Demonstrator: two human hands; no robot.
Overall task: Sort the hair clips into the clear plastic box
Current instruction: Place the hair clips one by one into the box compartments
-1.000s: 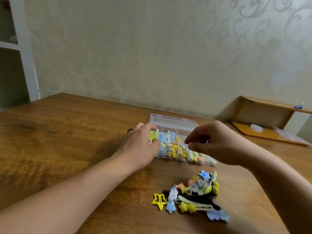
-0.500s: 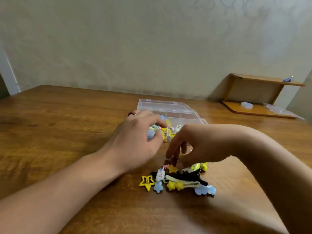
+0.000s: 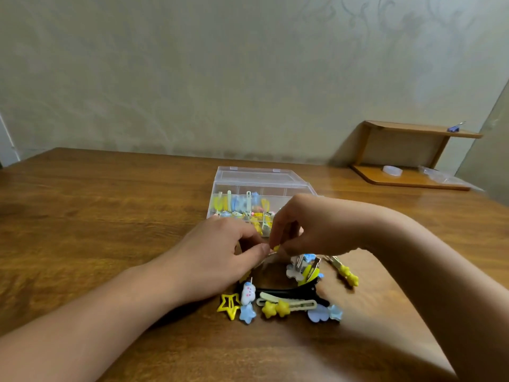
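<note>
A clear plastic box (image 3: pixel 242 186) with its lid raised behind stands on the wooden table (image 3: pixel 96 216); several yellow, blue and green hair clips lie in its compartments. In front of it is a loose pile of hair clips (image 3: pixel 286 301): a yellow star, a blue star, a long black clip, a pale green one with yellow stars. My left hand (image 3: pixel 217 260) and my right hand (image 3: pixel 311 227) meet just above the pile's far edge. Both pinch a small yellow clip (image 3: pixel 276 247) between their fingertips.
A low wooden shelf (image 3: pixel 413 158) sits at the table's back right against the wall, with a small white disc (image 3: pixel 392 170) and plastic wrap under it and a blue clip on top. A clip with yellow stars (image 3: pixel 347 272) lies right of the pile.
Both hands moved back from the box toward me, to the pile. The right hand dipped into the pile, and both hands now pinch a small yellow clip. The view tilted down.
</note>
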